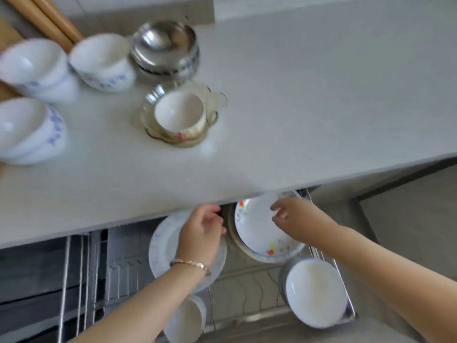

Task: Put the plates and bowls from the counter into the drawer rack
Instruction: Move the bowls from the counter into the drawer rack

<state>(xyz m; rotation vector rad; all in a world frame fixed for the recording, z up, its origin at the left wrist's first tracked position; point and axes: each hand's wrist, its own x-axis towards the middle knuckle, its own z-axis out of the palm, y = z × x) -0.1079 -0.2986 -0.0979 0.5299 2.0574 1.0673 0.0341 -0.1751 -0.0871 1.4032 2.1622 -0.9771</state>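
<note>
Both hands work in the open drawer rack [247, 276] below the surface [296, 107]. The left hand [202, 233] curls loosely over a pale plate [160, 248]; whether it grips is unclear. The right hand [294, 214], fingers loosely apart, touches the flowered plate [257, 233]. Stacked bowls [103, 63] remain on the surface. Glazed china is probably stiff, slippery and breakable; hold it by the rim.

Single head-worn view, wide-angle, looking steeply down and forward. Tabletop [296, 95] fills the upper frame and tilts across it; the open drawer rack [247, 288] sits below its front edge. Close range: both forearms enter from the bottom. Motion blur at left.
</note>
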